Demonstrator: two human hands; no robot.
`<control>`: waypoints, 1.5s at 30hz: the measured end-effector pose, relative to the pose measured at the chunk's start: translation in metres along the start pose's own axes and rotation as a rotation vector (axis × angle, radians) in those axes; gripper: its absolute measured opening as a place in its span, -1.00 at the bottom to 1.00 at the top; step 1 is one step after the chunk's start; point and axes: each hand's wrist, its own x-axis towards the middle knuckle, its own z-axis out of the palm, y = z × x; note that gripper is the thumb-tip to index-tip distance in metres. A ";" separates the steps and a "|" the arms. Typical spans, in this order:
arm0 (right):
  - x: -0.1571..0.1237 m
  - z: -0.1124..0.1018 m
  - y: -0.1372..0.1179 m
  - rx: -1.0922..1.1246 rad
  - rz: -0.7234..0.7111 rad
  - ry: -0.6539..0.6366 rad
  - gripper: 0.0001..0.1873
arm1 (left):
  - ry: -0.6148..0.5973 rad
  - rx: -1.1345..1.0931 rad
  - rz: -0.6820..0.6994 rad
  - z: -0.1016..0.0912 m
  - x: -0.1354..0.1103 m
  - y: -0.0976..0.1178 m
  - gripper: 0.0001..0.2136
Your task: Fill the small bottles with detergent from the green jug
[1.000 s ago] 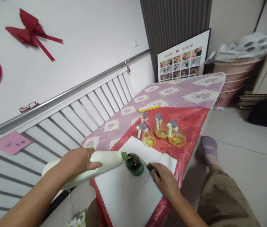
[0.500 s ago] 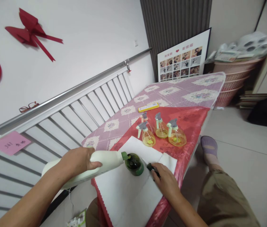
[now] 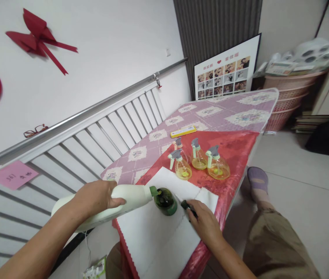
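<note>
My left hand (image 3: 99, 195) is wrapped round a large white bottle (image 3: 131, 195), tilted nearly level, its green cap spout over the mouth of a dark green bottle (image 3: 166, 203). Yellowish liquid shows at the spout. The green bottle stands on a white cloth (image 3: 158, 238). Right of it, my right hand (image 3: 203, 219) rests on the cloth, closed on a black pump top (image 3: 187, 206), partly hidden by the fingers. Beyond the cloth stand several clear spray bottles (image 3: 218, 170) with grey and pale green heads, holding yellow liquid.
A red cover (image 3: 237, 145) lies over the near part of the floral-covered table (image 3: 208, 111). A yellow-edged flat box (image 3: 183, 131) sits behind the spray bottles. White radiator bars (image 3: 94, 143) run along the left. Stacked pink baskets (image 3: 286, 93) stand at the far right.
Both hands and the tilted bottle have stayed practically in place. The dark green bottle looks slightly different inside, with more yellowish green near its top.
</note>
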 end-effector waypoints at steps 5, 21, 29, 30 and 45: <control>0.002 -0.001 -0.002 0.007 -0.002 0.000 -0.79 | -0.012 0.000 0.002 -0.002 -0.001 0.002 -0.59; 0.002 -0.001 -0.001 0.006 0.002 -0.017 -0.80 | -0.017 -0.052 -0.002 0.000 -0.001 -0.001 -0.58; 0.001 0.000 0.000 -0.002 0.009 -0.023 -0.78 | 0.016 -0.140 0.000 0.014 0.001 -0.009 -0.59; 0.001 0.000 0.000 -0.004 0.010 -0.025 -0.78 | 0.018 -0.148 -0.001 0.016 0.000 -0.010 -0.59; 0.003 -0.003 -0.001 -0.046 0.046 -0.074 -0.74 | 0.095 -0.642 -0.025 0.080 -0.013 -0.052 -0.63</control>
